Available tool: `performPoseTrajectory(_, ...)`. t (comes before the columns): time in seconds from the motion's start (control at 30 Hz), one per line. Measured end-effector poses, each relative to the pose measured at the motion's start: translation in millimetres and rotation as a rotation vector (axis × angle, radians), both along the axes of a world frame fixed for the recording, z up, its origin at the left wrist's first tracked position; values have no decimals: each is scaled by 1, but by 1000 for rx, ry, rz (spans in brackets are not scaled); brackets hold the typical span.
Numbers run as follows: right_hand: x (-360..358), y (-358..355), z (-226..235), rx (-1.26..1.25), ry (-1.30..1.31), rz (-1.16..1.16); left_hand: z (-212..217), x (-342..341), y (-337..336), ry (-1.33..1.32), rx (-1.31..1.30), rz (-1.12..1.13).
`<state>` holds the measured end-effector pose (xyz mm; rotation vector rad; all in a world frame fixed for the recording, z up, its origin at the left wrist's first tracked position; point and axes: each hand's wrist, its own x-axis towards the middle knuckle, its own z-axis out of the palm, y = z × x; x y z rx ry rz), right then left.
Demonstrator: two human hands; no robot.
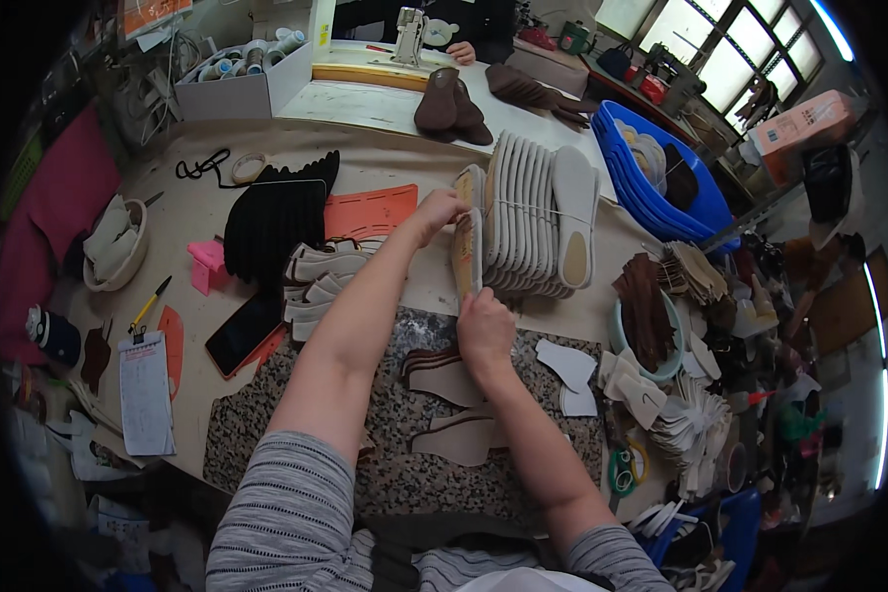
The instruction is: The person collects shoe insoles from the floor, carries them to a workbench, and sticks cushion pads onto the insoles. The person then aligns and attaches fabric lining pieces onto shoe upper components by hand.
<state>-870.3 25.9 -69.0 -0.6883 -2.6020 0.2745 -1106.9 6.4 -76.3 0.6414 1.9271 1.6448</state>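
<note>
Cluttered with shoe parts, a workshop tabletop (385, 143) fills the view, daylight coming through windows at the far right; at its middle a person holds a single tan insole (467, 252) on edge, tilted slightly, just beside a tied row of white insoles (533, 217) standing on their sides. The left hand (436, 212) pinches the insole's upper end between closed fingers; the right hand (485, 331) grips its lower end, fingers curled round the edge; the insole thus spans the gap between both hands, its far face close against the bundle, though whether it touches cannot be told. Handling it well would seem to call for keeping the piece straight between the two grips and level with its neighbours, so the row does not topple. Below the right hand, pale cut leather pieces (454, 380) lie on a speckled stone slab (395, 474); left of the left arm sit a fan of black soles (271, 222), an orange pattern sheet (370, 212) and a dark phone (245, 333); a clipboard (146, 393) rests nearer the edge. To the right, a blue plastic crate (661, 197) holds more soles and a pale bowl (646, 326) brown strips; green-handled scissors (622, 469) lie beside the slab; across the tabletop, another person's hand (461, 51) rests near a sewing machine (410, 37).
</note>
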Motion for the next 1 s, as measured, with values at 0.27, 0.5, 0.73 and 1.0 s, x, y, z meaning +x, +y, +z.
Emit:
performPoseTrajectory(0.27, -31, 5, 29, -158, -101, 0, 14, 26, -23, -38, 216, -85)
performPoseTrajectory(0.5, -59, 21, 16, -236, -75, -88, 19, 41, -20, 2, -53, -18)
performPoseTrajectory(0.73, -64, 20, 21, -282, -85, -133, 11, 68, -25, 28, -96, -20)
performPoseTrajectory(1.0, -32, 18, 20, -224, -52, -80, 12, 52, -10, 90, -136, 183)
